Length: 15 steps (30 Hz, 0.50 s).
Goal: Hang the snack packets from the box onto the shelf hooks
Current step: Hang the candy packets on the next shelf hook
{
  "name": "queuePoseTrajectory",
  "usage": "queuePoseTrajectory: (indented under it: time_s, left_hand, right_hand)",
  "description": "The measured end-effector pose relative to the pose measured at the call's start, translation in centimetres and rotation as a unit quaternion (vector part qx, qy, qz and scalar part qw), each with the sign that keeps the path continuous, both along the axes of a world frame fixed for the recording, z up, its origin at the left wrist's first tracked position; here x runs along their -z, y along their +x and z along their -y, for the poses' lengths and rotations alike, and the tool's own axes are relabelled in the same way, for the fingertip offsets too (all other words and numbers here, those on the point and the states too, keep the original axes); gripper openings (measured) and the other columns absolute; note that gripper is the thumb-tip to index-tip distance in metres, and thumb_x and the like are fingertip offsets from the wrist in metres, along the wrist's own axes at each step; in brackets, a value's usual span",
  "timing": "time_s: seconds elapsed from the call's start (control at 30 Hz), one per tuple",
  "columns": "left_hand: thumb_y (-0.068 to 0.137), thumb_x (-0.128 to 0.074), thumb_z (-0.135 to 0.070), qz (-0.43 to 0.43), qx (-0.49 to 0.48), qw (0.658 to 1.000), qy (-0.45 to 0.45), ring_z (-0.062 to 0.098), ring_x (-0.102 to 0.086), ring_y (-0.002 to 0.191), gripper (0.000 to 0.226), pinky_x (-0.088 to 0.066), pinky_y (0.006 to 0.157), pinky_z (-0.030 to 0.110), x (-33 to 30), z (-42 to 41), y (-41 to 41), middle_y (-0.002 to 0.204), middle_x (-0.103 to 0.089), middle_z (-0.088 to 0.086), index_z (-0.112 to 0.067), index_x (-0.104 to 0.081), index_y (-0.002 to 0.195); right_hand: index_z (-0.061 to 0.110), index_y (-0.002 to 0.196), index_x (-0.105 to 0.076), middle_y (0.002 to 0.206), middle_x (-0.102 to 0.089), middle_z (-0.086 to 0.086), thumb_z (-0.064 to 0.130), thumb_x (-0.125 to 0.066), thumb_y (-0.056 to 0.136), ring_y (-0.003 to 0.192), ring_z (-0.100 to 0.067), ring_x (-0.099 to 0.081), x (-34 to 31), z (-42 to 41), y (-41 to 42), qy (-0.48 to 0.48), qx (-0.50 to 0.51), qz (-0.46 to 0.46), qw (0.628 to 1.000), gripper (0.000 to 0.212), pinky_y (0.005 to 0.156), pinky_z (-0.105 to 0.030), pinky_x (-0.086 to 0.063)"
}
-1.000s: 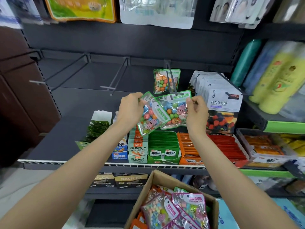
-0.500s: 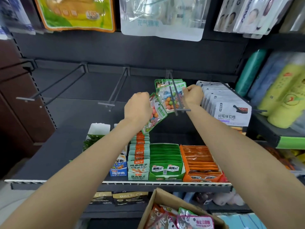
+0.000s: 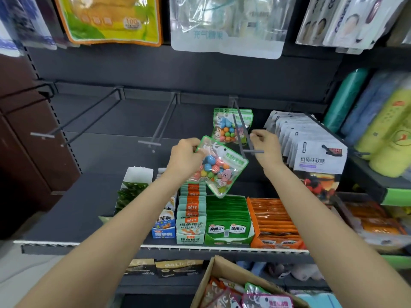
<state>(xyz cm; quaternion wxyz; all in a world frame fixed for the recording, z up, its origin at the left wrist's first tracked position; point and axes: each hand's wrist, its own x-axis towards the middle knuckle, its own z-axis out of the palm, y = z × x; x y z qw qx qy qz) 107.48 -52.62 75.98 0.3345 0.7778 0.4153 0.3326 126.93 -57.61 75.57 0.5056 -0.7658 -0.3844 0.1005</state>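
Dark shop shelving (image 3: 66, 196), hooks above. Left hand (image 3: 185, 157) gripped a candy packet (image 3: 219, 166) by its top edge, hole free; right hand (image 3: 265, 146), fingers curled, pinched the hook (image 3: 242, 134), probably steadying it.

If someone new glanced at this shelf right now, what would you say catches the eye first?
Probably the green-edged candy packet at centre, gripped tilted by the left hand in front of the shelf hook. The right hand hovers by that hook's tip, where matching hung packets sit further back. Below, the cardboard box holds more packets.
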Motion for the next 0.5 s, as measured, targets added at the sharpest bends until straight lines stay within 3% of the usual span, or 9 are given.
queuePoseTrajectory:
  time_s: [0.07, 0.13, 0.2, 0.33, 0.4, 0.5]
  left_hand:
    - [0.089, -0.062, -0.018, 0.008, 0.036, 0.999, -0.023, 0.009, -0.040, 0.046, 0.027, -0.034, 0.050, 0.021, 0.6, 0.8, -0.4, 0.057, -0.046, 0.002, -0.012, -0.052, 0.064]
    - [0.087, -0.065, -0.022, 0.018, 0.061, 0.997, -0.044, 0.013, -0.045, 0.054, 0.022, -0.038, 0.059, 0.025, 1.2, 1.6, -0.7, 0.063, -0.053, 0.006, -0.010, -0.060, 0.070]
    - [0.087, -0.065, -0.024, 0.053, 0.080, 0.992, -0.079, 0.017, -0.049, 0.065, 0.019, -0.044, 0.066, 0.033, 1.6, 2.6, -0.9, 0.070, -0.059, 0.012, -0.010, -0.064, 0.074]
    - [0.091, -0.060, -0.011, 0.141, 0.110, 0.973, -0.145, 0.014, -0.055, 0.075, 0.012, -0.047, 0.071, 0.028, 1.9, 4.9, -0.5, 0.081, -0.063, 0.007, -0.015, -0.064, 0.081]
    - [0.093, -0.057, -0.009, 0.168, 0.105, 0.965, -0.174, 0.010, -0.056, 0.073, 0.012, -0.047, 0.066, 0.025, 1.8, 5.8, -0.1, 0.079, -0.063, 0.001, -0.015, -0.064, 0.084]
    - [0.092, -0.058, -0.013, 0.199, 0.077, 0.954, -0.210, 0.020, -0.057, 0.082, 0.016, -0.052, 0.080, 0.044, 2.1, 5.8, 0.7, 0.087, -0.064, 0.008, -0.020, -0.066, 0.080]
  right_hand:
    - [0.012, 0.113, -0.060, 0.112, -0.064, -0.005, 0.018, -0.042, 0.099, 0.100, -0.017, -0.061, 1.0, 3.4, -1.5, 0.038, -0.034, -0.103, 0.993, 0.024, 0.090, -0.034, -0.051]
    - [0.013, 0.108, -0.062, 0.107, -0.067, -0.006, 0.019, -0.041, 0.099, 0.095, -0.016, -0.064, 1.5, 6.4, -3.1, 0.049, -0.080, -0.185, 0.978, 0.024, 0.078, -0.027, -0.052]
    - [0.015, 0.103, -0.066, 0.101, -0.069, -0.005, 0.026, -0.043, 0.099, 0.091, -0.014, -0.065, 2.0, 8.8, -4.3, 0.058, -0.126, -0.212, 0.967, 0.026, 0.072, -0.025, -0.051]
    - [0.025, 0.085, -0.069, 0.091, -0.070, -0.003, 0.043, -0.056, 0.089, 0.092, -0.023, -0.065, 2.2, 10.8, -5.2, 0.093, -0.134, -0.132, 0.978, 0.023, 0.086, -0.044, -0.051]
    - [0.026, 0.077, -0.068, 0.085, -0.071, -0.003, 0.035, -0.060, 0.088, 0.092, -0.029, -0.066, 1.6, 10.7, -5.3, 0.116, -0.097, -0.113, 0.982, 0.016, 0.088, -0.049, -0.052]
    - [0.018, 0.071, -0.068, 0.080, -0.070, -0.012, 0.024, -0.063, 0.088, 0.084, -0.030, -0.066, 0.9, 10.0, -5.3, 0.139, -0.059, -0.096, 0.984, 0.018, 0.083, -0.050, -0.052]
